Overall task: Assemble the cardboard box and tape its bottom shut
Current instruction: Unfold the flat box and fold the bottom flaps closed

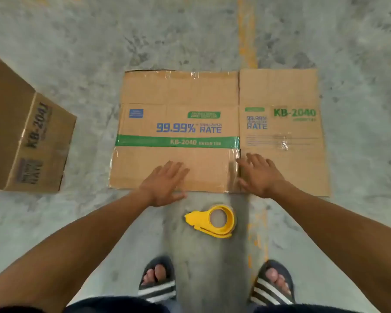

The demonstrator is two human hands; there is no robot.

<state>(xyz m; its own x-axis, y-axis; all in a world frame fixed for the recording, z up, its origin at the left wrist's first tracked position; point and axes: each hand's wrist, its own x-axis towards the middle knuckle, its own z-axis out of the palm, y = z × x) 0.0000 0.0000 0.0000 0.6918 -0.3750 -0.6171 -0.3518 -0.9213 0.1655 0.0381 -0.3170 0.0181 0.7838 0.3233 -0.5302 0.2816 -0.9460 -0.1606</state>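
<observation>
Cardboard box (178, 132), a brown corrugated carton printed with blue "99.99% RATE" lettering and a green "KB-2040" band, lies folded flat on the grey concrete floor (77, 53) straight ahead of the person, so none of the assembly is done yet. In the head view, the only one given, its wide panel sits to the left and a narrower panel to the right, with flaps along the near and far edges; shiny strips of old clear tape cling to some edges, which suggests a reused carton. Both arms reach down to the near flaps: the left hand (165, 182) has its grip apart, fingers straight and spread over the near edge of the wide panel's flap, and the right hand (259, 175) is likewise spread with fingers apart over the slit between the two near flaps. Whether the palms press the cardboard or hang just above it I cannot tell. That placement likely serves to get hold of the near edge and lift the carton so it can be opened into a tube. A yellow plastic tape dispenser (215, 220) holding a roll lies on the floor just near of the carton, between the hands and the person's striped black sandals (158, 288), probably parked there within reach for sealing the bottom. A second brown carton (27, 136), already squared up, stands well apart at the left.
</observation>
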